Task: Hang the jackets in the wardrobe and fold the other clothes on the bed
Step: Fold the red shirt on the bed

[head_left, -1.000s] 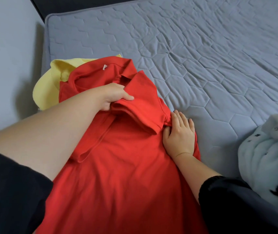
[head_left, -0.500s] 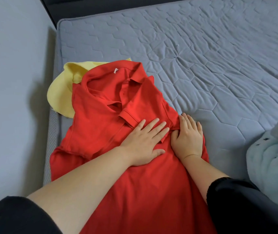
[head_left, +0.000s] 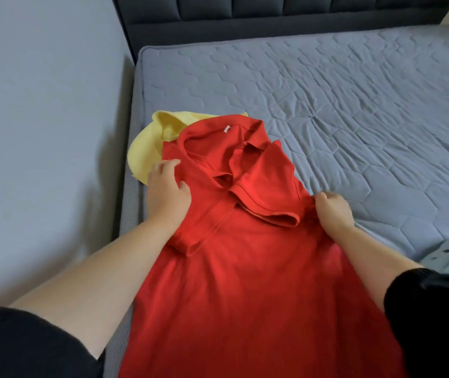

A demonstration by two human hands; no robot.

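left hand (head_left: pixel 167 188) fingers grip red polo shirt (head_left: pixel 245 268) shoulder | right hand (head_left: pixel 332 210) fingers pinch its side | on bed (head_left: pixel 354 105), yellow garment (head_left: pixel 147 148) beneath

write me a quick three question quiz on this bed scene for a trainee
1. True or false: the red polo shirt lies partly over the yellow garment.
2. Where does the right hand pinch the shirt? A) at its side edge, beside the folded-in sleeve; B) at the collar; C) at the bottom hem.
3. Fill in: the ___ hand grips the shirt's shoulder next to the yellow garment.
Key: 1 true; 2 A; 3 the left hand.
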